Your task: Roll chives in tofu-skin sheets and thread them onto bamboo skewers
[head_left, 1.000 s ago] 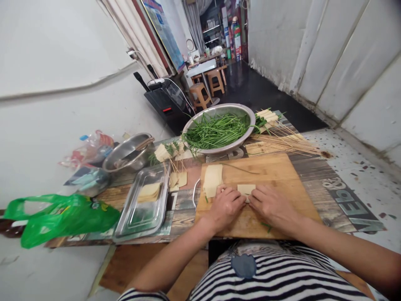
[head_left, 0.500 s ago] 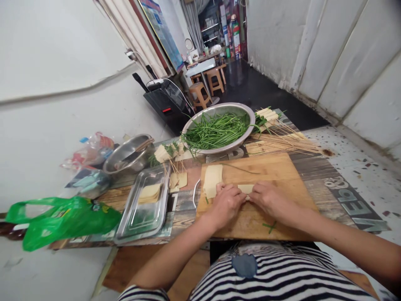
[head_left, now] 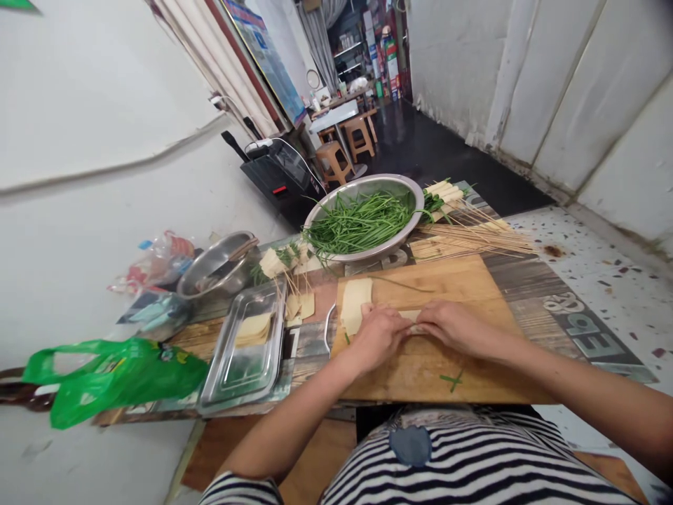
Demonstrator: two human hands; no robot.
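Pale sheet (head_left: pixel 408 315) pinched in both hands (head_left: pixel 451 325); cutting board (head_left: pixel 465 284) open toward far right corner.

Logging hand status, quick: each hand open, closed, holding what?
Left hand: closed, holding the left part of the pale sheet.
Right hand: closed, holding the same sheet's right part.

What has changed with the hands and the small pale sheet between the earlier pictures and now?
Both the left hand and right hand have shifted slightly forward, away from the body, and less of the pale sheet shows beyond the fingertips. Nothing was visibly let go or newly grasped. The sheet stack, tray and bowl of green stalks stayed put.
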